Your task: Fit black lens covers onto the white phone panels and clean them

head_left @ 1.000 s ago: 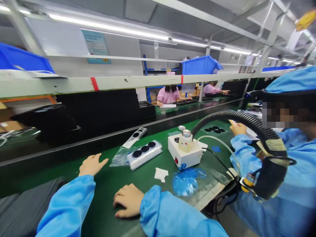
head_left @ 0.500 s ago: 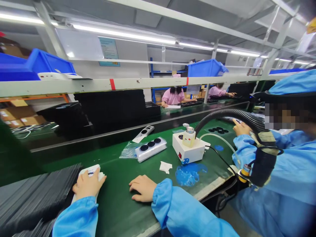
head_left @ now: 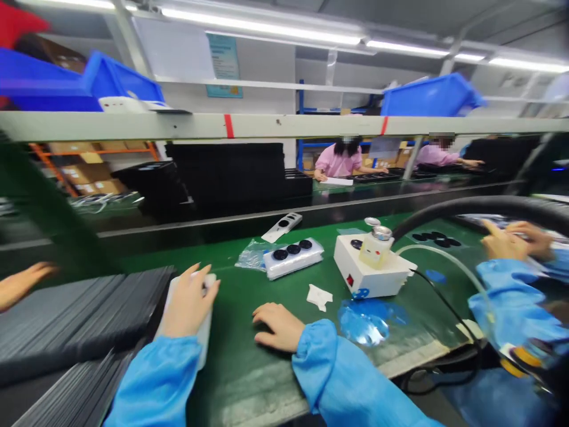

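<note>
My left hand [head_left: 189, 302] is closed over a long white plastic panel [head_left: 205, 335]. Its fingers cover most of the panel's upper face, so the details there are hidden. Right beside it lies a stack of thin black sheets [head_left: 102, 314]. My right hand [head_left: 280, 327] rests on the green mat [head_left: 240, 373] with nothing in it, fingers apart and slightly bent. Beyond it are a white power strip [head_left: 296, 261] with three round black sockets, clear plastic wrap [head_left: 254, 255] and a white panel with round openings [head_left: 283, 227].
On the right, a white box [head_left: 373, 276] carries a small bottle [head_left: 376, 246]; a black hose [head_left: 480, 207] arches nearby. Blue film [head_left: 364, 323] and a white scrap [head_left: 319, 296] lie close. Another person's hand [head_left: 26, 284] reaches in at left; a co-worker's hands [head_left: 511, 240] work at right.
The view has swung left and down, so the bench things appear further right. Another person's hand has come in at the left edge. My left hand stays on the white panel, now showing more of it.
</note>
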Action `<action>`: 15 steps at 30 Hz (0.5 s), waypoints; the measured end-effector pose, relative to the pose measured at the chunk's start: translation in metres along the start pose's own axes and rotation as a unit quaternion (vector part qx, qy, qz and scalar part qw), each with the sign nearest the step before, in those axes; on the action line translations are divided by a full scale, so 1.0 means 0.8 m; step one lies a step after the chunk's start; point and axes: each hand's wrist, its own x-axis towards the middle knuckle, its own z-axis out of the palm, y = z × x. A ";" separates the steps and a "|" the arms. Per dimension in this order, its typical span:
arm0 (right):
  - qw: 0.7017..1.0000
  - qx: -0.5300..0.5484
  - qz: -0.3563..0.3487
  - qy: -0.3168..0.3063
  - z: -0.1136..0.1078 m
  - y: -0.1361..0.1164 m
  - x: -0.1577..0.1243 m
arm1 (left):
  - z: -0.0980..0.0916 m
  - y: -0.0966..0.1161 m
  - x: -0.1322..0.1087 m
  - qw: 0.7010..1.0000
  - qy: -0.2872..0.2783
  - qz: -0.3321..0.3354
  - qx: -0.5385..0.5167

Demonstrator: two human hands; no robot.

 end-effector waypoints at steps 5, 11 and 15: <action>0.980 0.186 0.028 0.059 -0.018 0.008 0.000 | 0.048 0.077 -0.030 0.977 -0.072 0.116 -0.166; 0.958 0.257 0.064 0.107 -0.027 0.009 -0.003 | 0.084 0.081 -0.037 0.921 -0.091 0.025 -0.377; 0.959 0.205 0.078 0.178 -0.030 0.008 -0.003 | 0.079 0.075 -0.040 0.842 -0.197 -0.052 -0.500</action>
